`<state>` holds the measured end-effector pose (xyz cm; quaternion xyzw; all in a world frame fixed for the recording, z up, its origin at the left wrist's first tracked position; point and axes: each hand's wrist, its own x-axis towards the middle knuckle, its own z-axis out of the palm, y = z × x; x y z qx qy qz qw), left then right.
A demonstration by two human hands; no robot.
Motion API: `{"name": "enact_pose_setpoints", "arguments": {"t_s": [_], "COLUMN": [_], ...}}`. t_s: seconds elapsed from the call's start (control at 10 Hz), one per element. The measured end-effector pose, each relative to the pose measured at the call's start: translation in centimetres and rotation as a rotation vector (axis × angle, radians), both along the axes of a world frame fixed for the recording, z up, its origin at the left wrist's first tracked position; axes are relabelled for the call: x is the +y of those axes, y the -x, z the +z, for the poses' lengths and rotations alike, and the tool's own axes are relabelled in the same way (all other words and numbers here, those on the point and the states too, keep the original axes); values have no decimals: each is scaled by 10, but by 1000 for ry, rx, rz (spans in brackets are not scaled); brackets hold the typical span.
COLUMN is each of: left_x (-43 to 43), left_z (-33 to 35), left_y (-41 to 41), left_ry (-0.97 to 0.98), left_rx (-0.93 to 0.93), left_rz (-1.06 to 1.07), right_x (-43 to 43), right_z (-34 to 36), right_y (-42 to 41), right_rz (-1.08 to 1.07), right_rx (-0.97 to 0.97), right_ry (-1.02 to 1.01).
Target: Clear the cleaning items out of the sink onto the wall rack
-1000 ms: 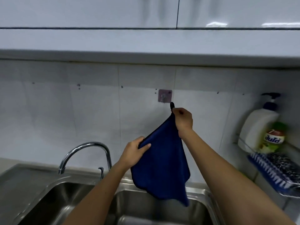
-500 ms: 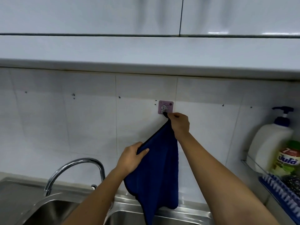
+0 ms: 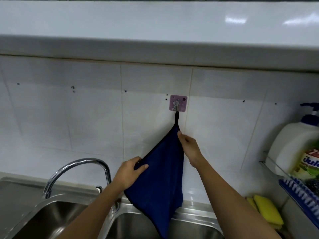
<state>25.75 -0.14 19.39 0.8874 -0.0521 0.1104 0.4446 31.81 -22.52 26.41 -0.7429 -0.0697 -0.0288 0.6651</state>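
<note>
Above steel double sink (image 3: 57, 213): dark blue soft microfibre cloth (image 3: 160, 173) looped on purple square adhesive wall hook (image 3: 177, 102).
Limp, light, drapes; best held near loop. Left hand (image 3: 131, 171) pinching cloth edge, right hand (image 3: 189, 147) pinching top corner.

Steel sink counter (image 3: 195, 213) with yellow sponges (image 3: 266, 213) at its right end, beside the basin.

The white tiled wall (image 3: 69, 118) left of the purple square adhesive hook (image 3: 178, 102) is bare, leaving open room above the curved chrome faucet (image 3: 82, 168). To the right, the wire wall rack (image 3: 269, 167) is crowded (white pump bottle (image 3: 291, 145), blue bristle brush (image 3: 300, 194)). The hanging dark blue cloth (image 3: 160, 183) blocks the centre above the steel sink (image 3: 51, 214).
</note>
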Motion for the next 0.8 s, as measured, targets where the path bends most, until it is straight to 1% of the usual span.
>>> {"name": "enact_pose_setpoints", "arguments": {"t_s": [0.1, 0.2, 0.3, 0.4, 0.5, 0.6, 0.7, 0.8], "left_x": [28, 52, 67, 68, 50, 26, 9, -8], "left_z": [-12, -20, -27, -29, -27, -28, -37, -40], "left_y": [-1, 1, 4, 8, 6, 1, 2, 7], "left_ry": [-9, -45, -166, -145, -51, -64, -247, -514], "left_rx": [-2, 6, 46, 77, 49, 30, 66, 98], "left_rz": [133, 251, 321, 334, 236, 137, 86, 13], "right_x": [-25, -55, -84, -109, -125, -140, -156, -147], "right_z": [-41, -91, -137, -172, -199, -221, -237, -216], "right_y": [13, 23, 36, 49, 67, 81, 87, 91], "right_rz": [94, 96, -5, -117, -174, -247, -249, -221], "right_rx": [61, 164, 230, 321, 355, 351, 398, 474], "right_ry": [7, 58, 161, 243, 242, 337, 549, 801]}}
